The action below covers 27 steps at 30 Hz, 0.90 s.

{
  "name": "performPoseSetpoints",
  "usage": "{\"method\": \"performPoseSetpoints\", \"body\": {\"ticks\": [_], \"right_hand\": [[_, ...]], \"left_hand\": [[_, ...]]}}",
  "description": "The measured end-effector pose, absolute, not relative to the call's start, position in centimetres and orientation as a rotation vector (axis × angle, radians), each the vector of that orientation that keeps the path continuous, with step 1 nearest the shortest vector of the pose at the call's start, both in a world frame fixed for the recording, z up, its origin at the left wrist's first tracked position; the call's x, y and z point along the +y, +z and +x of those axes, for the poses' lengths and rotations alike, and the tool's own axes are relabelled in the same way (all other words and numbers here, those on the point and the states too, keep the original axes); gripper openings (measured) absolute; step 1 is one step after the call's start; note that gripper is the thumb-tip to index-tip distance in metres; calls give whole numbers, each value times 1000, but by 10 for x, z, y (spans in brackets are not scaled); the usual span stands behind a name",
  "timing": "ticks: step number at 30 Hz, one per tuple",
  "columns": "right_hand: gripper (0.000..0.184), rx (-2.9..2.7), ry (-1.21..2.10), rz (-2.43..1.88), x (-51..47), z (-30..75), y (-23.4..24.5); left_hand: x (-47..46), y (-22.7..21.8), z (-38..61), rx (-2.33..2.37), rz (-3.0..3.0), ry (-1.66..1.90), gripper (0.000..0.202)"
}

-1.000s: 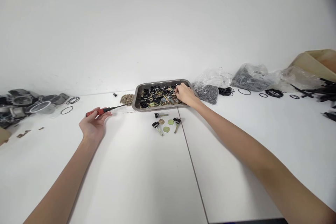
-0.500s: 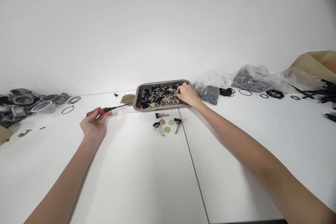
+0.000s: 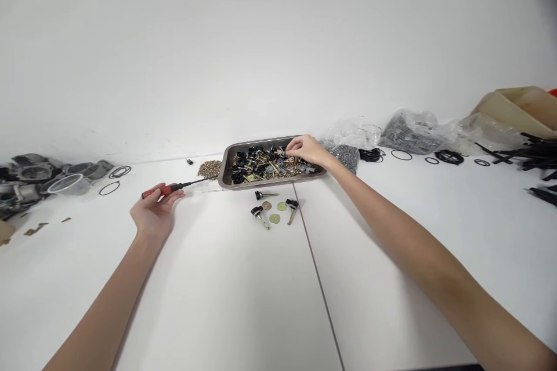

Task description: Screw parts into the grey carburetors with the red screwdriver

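Observation:
My left hand point(image 3: 155, 208) is closed around the red handle of a screwdriver point(image 3: 162, 191), whose dark shaft points right toward a pile of small brass-coloured parts point(image 3: 210, 169). Over the right half of a metal tray point(image 3: 223, 177), my right hand point(image 3: 306, 149) has its fingers pinched together; what is between them is too small to make out. Black knobs and brass-coloured pins fill the tray in a jumble. In front of it lie three black-headed pins, one of them a pin point(image 3: 291, 211) on the right, with a brown disc point(image 3: 267, 206) and two greenish discs, including a green disc point(image 3: 274, 218).
Grey metal castings point(image 3: 37, 174) and a clear plastic cup point(image 3: 69, 185) stand at the left. Right of the tray are plastic bags of grey parts point(image 3: 411, 130), black rings point(image 3: 449, 156), black strips point(image 3: 528, 153) and a beige container point(image 3: 513, 107). A white wall rises behind.
My right hand has shifted slightly left and up over the tray, its fingers now raised a little from the parts. My left hand still holds the screwdriver in nearly the same place.

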State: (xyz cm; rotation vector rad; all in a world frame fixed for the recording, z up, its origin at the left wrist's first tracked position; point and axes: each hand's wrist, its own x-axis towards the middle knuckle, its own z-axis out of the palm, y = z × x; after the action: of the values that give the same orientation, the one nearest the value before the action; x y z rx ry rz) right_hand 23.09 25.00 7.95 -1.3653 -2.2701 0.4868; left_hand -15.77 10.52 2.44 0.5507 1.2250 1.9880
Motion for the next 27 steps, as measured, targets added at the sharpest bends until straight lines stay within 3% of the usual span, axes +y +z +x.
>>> {"method": "performPoseSetpoints", "body": {"ticks": [3, 14, 27], "right_hand": [[11, -2383, 448, -1357, 248, 229, 72], [13, -2565, 266, -1364, 250, 223, 56], [10, -2337, 567, -1307, 257, 254, 91]], "left_hand": [[104, 25, -157, 1227, 552, 1977, 17], [102, 33, -149, 1193, 460, 2002, 16], [105, 29, -154, 1159, 457, 2031, 14]]}}
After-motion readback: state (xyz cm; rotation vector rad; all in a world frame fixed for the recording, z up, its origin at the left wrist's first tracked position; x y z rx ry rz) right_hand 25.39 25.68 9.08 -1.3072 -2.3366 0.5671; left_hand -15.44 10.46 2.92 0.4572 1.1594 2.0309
